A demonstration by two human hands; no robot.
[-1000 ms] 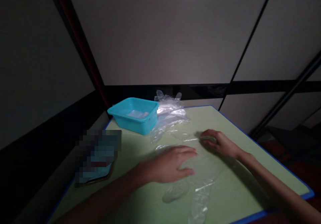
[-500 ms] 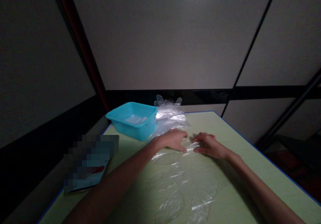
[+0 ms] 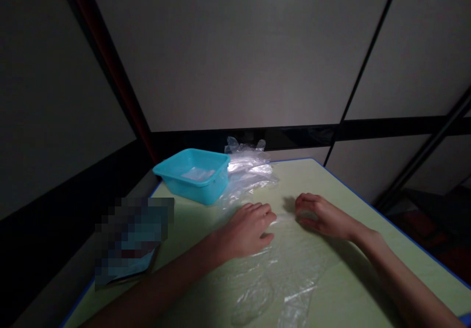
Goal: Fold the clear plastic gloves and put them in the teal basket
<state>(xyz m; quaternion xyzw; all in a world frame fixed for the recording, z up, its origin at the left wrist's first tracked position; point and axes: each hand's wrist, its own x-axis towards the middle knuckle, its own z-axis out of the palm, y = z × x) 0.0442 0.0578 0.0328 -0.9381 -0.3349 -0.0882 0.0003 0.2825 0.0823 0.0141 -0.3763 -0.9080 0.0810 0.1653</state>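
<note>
A clear plastic glove (image 3: 294,274) lies spread on the pale green table (image 3: 353,264), its fingers toward the near edge. My left hand (image 3: 253,230) rests palm down over the left of its far end, fingers apart. At the right of that end, my right hand (image 3: 312,213) has its fingers curled toward the thumb; whether it pinches the film is too small to tell. Behind my hands, a pile of clear plastic gloves (image 3: 250,166) shines beside a turquoise basket (image 3: 213,186), which has something pale and clear inside.
A blurred-out flat item (image 3: 140,244) lies at the table's left edge, near my left forearm. Grey panels (image 3: 243,58) with dark strips stand behind the table. Dark and red shapes show beyond its right edge.
My left hand has come nearer and turned palm down with its fingers more spread. My right hand has shifted slightly right, so the hands are farther apart. The view has tilted slightly.
</note>
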